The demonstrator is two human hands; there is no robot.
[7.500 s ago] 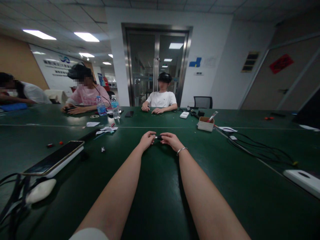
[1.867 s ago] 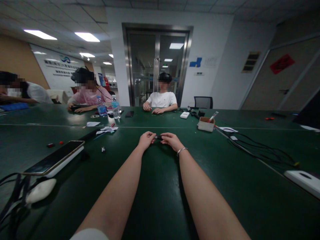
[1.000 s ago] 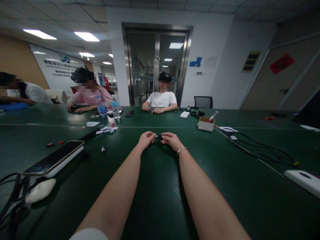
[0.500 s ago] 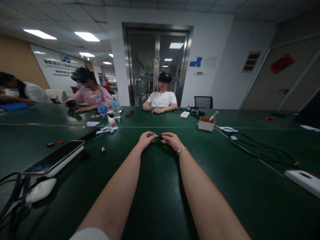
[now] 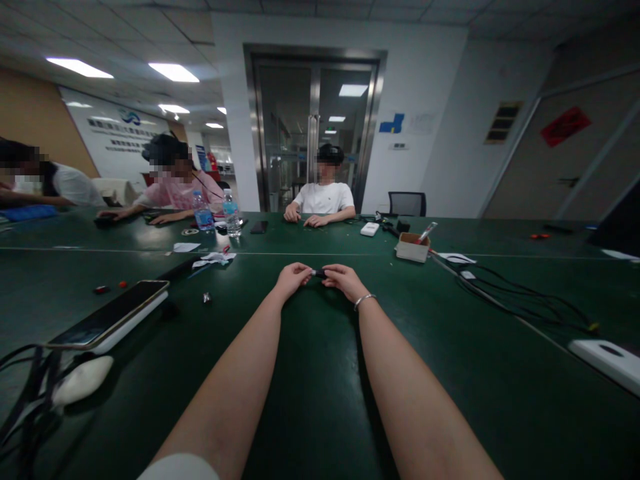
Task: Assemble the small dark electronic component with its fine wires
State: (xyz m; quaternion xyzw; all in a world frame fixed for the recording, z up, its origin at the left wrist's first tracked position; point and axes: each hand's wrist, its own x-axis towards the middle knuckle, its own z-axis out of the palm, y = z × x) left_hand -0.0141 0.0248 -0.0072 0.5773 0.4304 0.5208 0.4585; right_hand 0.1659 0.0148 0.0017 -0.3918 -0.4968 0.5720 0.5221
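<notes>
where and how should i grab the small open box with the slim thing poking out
Probably best across the near and far walls of the small open box, toward its left end, with the right hand coming from above left. It seems to sit flat with low, upright walls, while the slim thing leans out to the right, away from that grip.

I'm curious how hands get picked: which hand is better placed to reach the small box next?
Right, I'd say: the right hand is nearer the small box, on its own side. The left hand is farther. Both hold a small dark piece.
</notes>
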